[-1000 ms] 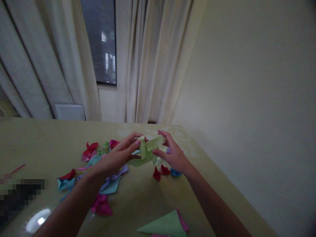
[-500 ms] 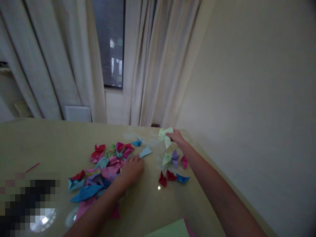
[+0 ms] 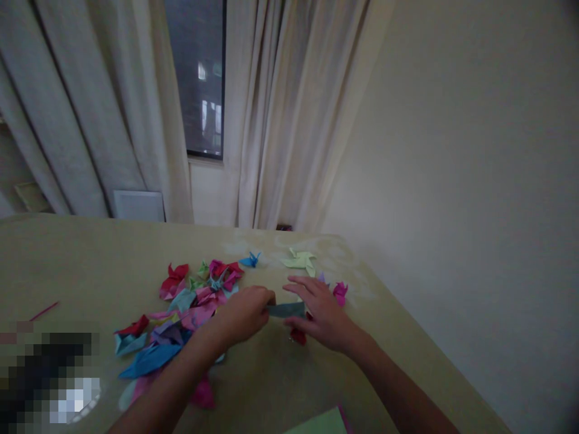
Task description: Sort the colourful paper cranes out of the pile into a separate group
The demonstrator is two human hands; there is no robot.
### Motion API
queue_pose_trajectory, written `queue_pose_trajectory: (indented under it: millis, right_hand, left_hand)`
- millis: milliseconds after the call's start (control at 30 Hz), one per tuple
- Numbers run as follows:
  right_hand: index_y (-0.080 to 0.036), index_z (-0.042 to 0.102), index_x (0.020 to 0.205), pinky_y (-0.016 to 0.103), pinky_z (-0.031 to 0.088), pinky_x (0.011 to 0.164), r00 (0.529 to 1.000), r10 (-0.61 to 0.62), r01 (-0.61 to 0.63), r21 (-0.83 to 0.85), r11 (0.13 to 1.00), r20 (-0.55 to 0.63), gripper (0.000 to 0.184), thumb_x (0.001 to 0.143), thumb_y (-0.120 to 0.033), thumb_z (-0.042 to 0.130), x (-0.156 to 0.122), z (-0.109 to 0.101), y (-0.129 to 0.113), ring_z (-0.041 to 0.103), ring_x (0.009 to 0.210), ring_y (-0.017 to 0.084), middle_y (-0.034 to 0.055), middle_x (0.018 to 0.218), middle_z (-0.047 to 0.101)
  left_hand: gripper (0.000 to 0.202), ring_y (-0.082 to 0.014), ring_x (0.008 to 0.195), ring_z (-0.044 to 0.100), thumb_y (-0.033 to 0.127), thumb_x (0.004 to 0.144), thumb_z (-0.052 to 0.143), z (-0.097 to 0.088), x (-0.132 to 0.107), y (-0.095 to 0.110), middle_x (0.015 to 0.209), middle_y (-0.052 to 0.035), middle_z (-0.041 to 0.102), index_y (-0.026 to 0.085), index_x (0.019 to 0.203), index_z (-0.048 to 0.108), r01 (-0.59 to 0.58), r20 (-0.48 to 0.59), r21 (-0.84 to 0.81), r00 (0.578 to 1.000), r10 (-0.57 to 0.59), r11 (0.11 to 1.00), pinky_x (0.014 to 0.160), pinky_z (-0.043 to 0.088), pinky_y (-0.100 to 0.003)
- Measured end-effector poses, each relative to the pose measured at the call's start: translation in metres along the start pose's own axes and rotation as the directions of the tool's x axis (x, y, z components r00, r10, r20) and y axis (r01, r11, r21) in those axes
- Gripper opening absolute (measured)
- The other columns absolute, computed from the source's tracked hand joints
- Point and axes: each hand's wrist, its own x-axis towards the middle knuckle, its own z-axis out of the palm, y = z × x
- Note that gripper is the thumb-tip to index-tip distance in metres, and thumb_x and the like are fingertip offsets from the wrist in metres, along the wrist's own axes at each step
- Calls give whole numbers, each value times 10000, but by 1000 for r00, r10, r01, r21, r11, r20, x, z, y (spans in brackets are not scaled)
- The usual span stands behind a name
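Observation:
My left hand [image 3: 246, 313] is closed, pinching one end of a folded blue paper piece [image 3: 286, 310] just above the table. My right hand [image 3: 323, 313] has its fingers stretched out flat, touching the other end of that blue piece. A light green origami figure [image 3: 298, 261] lies on the table beyond my hands, near the far edge. A small red folded piece [image 3: 297, 337] peeks out under my right hand, and a pink one [image 3: 339, 292] sits just to its right.
A heap of coloured origami pieces [image 3: 190, 301] spreads left of my hands on the glossy yellow-green table [image 3: 90, 259]. A small blue crane [image 3: 250, 260] sits behind it. A green sheet [image 3: 321, 423] lies at the near edge. Curtains, a window and a wall stand behind.
My right hand set the green figure down near the far edge and drew back. My left hand picked the blue piece off the table; both hands now meet on it.

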Motion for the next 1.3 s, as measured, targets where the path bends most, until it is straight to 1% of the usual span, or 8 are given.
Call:
queue_pose_trajectory:
  millis: [100,233,300,433,633,933,1100,1300]
  right_hand:
    - [-209,742,1080,360,490,912,996,23,-26,30,999,86,149,1040,-336,675,-23,-13,-21,663,1023,245,80,1075,731]
    - [-215,750,954,313,458,805,982,54,-60,30,998,184,249,1096,-326,579,-33,-37,-26,652,885,211,42,930,699]
    - [-213,758,928,305,448,784,973,73,-74,-5,997,220,262,1093,-322,587,-37,-42,-26,649,871,208,44,926,698]
    - [-218,777,855,264,417,684,931,-17,6,29,1000,364,194,1008,-328,735,-49,-34,-32,674,816,186,22,880,728]
    - [-238,786,845,238,329,535,881,-137,115,76,990,453,81,924,-234,803,-62,-14,-44,627,578,129,-50,677,723]
    - [-228,807,896,248,397,615,859,-82,48,79,996,505,97,956,-179,748,-60,-29,-52,713,709,164,-9,796,786]
    - [-240,825,957,248,448,694,858,-34,-54,154,987,513,168,985,-163,679,-60,-42,-43,726,781,170,2,854,796]
    - [-185,849,949,224,427,710,748,7,-130,136,982,663,62,922,-189,794,-55,-34,-36,714,785,147,19,854,804]
  left_hand:
    - [165,-224,909,724,207,891,623,-28,-16,23,947,-43,795,237,958,771,-203,-13,-273,978,208,940,810,518,-301]
    - [282,-220,920,724,412,1020,550,-39,-14,16,984,-42,803,239,1004,772,-228,-63,-444,973,224,867,831,538,-303]
    - [365,-254,1059,709,457,1056,469,-29,-4,-11,1120,-78,787,231,1071,756,-156,-151,-349,983,109,924,945,534,-357]
    - [359,-426,1344,569,286,988,527,1,6,-77,1428,-194,651,221,1291,711,381,-333,137,887,-320,914,1106,399,-621]
    - [413,-402,1228,679,206,949,526,10,-3,-118,1327,-194,720,214,1331,683,367,-187,223,925,-330,903,1034,477,-552]
    - [535,-278,994,753,409,888,618,-15,0,-115,1109,-92,800,208,1383,646,210,-302,-248,911,-282,946,868,577,-368]
    - [438,-266,894,752,604,842,714,-45,-5,-85,944,-58,822,205,997,805,-9,-323,-546,925,-201,838,816,597,-347]
    - [394,-231,898,748,559,831,791,-57,-11,-53,980,-66,818,202,999,782,-124,-339,-737,918,-205,664,796,603,-323]
